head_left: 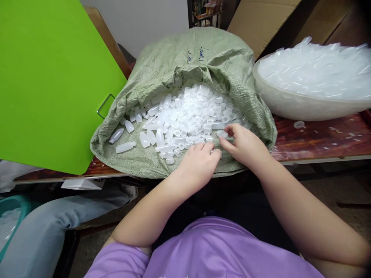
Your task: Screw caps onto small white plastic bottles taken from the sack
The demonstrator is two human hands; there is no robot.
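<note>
A green woven sack (199, 46) lies on its side with its mouth towards me, full of small translucent plastic bottles (191, 112). At the right of the mouth, my right hand (245, 146) is closed, thumb and fingertips round one small plastic bottle (222, 134). Just left of it my left hand (198, 162) rests over the sack's lower lip, back upward and fingers curled; what its fingertips hold is mostly hidden. Several loose bottles, such as a long one (125, 146), lie on the sack's fabric at the left.
A large whitish bowl (313, 108) heaped with similar plastic pieces stands at the right on the red-brown table (327, 135). A bright green board (55, 85) rises at the left. Cardboard (261, 23) is behind. Another person's jeans-clad leg (49, 227) and a teal tub (21, 204) are lower left.
</note>
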